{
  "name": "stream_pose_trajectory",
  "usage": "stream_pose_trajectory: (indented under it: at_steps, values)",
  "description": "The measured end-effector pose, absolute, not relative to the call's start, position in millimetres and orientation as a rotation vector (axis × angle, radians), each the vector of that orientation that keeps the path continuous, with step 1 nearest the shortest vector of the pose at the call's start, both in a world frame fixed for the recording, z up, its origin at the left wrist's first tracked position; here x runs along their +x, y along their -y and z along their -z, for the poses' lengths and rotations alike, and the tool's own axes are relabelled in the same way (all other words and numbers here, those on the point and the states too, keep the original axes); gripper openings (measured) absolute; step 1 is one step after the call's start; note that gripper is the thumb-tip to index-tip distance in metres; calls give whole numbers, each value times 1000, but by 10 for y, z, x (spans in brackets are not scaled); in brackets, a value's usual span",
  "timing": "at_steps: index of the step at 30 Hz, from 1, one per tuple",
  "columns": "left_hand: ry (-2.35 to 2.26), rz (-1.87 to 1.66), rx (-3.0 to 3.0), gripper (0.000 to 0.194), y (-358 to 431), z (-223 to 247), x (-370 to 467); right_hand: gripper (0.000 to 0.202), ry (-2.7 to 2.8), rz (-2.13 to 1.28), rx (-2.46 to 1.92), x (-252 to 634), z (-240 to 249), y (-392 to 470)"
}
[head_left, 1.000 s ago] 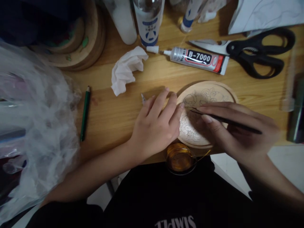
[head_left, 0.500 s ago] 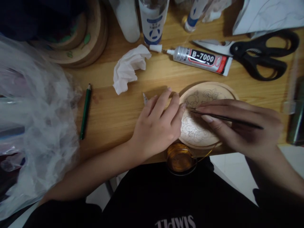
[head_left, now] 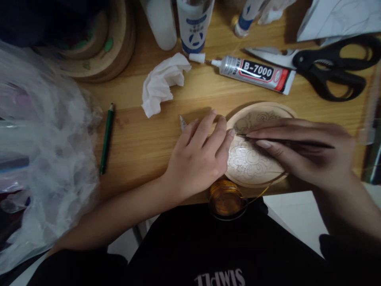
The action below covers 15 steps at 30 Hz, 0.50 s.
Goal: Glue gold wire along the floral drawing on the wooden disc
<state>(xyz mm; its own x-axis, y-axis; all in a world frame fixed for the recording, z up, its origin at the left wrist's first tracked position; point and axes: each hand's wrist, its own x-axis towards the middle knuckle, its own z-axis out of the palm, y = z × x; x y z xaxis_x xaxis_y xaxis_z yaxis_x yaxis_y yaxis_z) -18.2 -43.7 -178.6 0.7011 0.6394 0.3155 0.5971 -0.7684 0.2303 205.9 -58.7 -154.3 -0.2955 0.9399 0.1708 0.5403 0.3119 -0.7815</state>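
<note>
A round wooden plate (head_left: 253, 167) with line-drawn flower and scroll patterns lies at the table's front edge. My left hand (head_left: 199, 159) rests palm down with fingers spread, its fingertips at the plate's left rim. In my right hand (head_left: 312, 153) is a pair of dark tweezers (head_left: 285, 141), held like a pen over the plate. Their fine tip points left, close to my left fingertips; anything in the tip is too small to make out. A spool of golden wire (head_left: 226, 198) sits below the plate, a strand running up toward its lower right edge.
Beyond the plate lie a B-7000 glue tube (head_left: 257, 74), black-handled scissors (head_left: 333, 65) and a crumpled tissue (head_left: 163, 85). A green pencil (head_left: 107, 139) and a plastic bag (head_left: 59, 151) are at left. A clear pointed tip (head_left: 182, 122) shows beside my left hand. Bottles (head_left: 195, 31) stand behind.
My right hand has tilted slightly, and the tweezers lie flatter. My left hand keeps its place at the plate's rim. The view has shifted a little.
</note>
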Motion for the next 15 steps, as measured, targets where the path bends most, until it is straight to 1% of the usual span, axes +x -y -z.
stream_pose_trajectory:
  at_steps: [7,15]
  values:
    - [-996,-511,2747,31,435,1766,-199,38,1946,-928,-1224,2148,1582,457]
    - [-1025,-613,2816,29,441,1803,-170,29,1937,-1138,-1125,2207,1566,300]
